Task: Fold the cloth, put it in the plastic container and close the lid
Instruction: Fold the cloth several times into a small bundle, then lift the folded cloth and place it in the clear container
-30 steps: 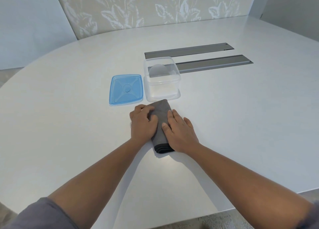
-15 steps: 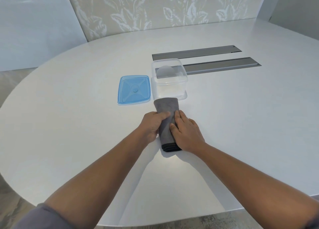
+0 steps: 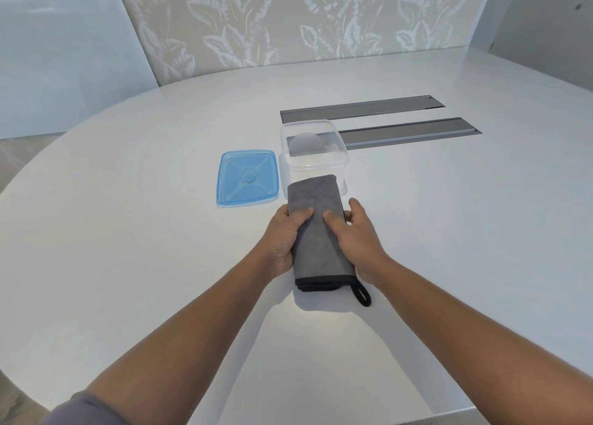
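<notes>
A grey cloth (image 3: pixel 316 229), folded into a narrow strip with a black hem and a black loop at its near end, is held a little above the white table. My left hand (image 3: pixel 284 238) grips its left side with the thumb on top. My right hand (image 3: pixel 357 237) grips its right side the same way. The cloth's far end overlaps the front wall of the clear plastic container (image 3: pixel 313 155), which stands open and empty just beyond. The blue lid (image 3: pixel 247 177) lies flat on the table to the left of the container.
The white oval table (image 3: pixel 128 232) has two long grey recessed slots (image 3: pixel 401 132) behind and to the right of the container. A leaf-patterned wall panel stands beyond the table's far edge.
Both hands have taken hold of the cloth's sides and raised it off the table. Its black loop now hangs out at the near end. The camera view has shifted slightly.
</notes>
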The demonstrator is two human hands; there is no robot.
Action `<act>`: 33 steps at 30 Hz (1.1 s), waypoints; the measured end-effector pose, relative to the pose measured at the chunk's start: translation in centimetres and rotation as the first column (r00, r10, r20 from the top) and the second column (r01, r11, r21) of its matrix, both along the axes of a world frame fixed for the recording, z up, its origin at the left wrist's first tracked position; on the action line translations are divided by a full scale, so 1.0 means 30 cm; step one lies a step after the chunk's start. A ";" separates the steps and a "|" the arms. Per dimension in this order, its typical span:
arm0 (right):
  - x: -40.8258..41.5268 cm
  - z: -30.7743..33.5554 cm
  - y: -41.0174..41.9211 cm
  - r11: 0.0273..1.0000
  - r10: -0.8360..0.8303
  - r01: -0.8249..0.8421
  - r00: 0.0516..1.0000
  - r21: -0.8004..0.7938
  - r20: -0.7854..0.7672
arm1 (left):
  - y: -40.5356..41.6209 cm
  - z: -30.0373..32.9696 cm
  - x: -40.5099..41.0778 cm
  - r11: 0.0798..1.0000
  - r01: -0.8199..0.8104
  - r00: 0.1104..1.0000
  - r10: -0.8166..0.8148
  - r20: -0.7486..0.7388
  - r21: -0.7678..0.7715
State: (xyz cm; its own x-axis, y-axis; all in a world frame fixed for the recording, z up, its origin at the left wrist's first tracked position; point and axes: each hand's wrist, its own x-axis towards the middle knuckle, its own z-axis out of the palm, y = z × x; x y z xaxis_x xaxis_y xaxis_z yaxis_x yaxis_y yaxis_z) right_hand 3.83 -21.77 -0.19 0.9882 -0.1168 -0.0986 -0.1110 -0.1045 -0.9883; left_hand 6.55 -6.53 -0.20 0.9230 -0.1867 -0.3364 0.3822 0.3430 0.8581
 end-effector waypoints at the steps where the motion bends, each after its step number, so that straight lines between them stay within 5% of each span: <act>1: 0.014 0.006 0.000 0.999 -0.021 0.022 0.999 0.043 -0.027 | -0.001 0.008 0.009 1.000 0.008 1.000 -0.008 0.030 -0.005; 8: 0.118 0.128 -0.009 0.960 -0.035 0.042 0.999 0.276 -0.028 | 0.005 0.106 0.128 0.999 -0.028 0.971 0.016 0.238 0.045; 21: 0.494 0.427 -0.024 0.975 -0.004 -0.057 0.962 0.215 0.274 | -0.009 0.420 0.505 0.993 -0.088 0.800 0.026 0.600 0.074; 33: 0.757 0.367 -0.060 0.997 -0.009 -0.018 0.930 0.072 0.368 | -0.026 0.383 0.741 0.968 -0.183 0.758 0.028 0.652 0.171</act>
State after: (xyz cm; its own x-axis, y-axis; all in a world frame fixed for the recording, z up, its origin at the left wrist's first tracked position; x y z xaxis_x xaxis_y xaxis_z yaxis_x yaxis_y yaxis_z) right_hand 26.53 -23.56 10.82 0.9574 -0.1185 0.2635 0.2618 -0.0304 -0.9647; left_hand 28.78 -7.32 11.30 0.9444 -0.0710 0.3209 -0.3103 0.1290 0.9418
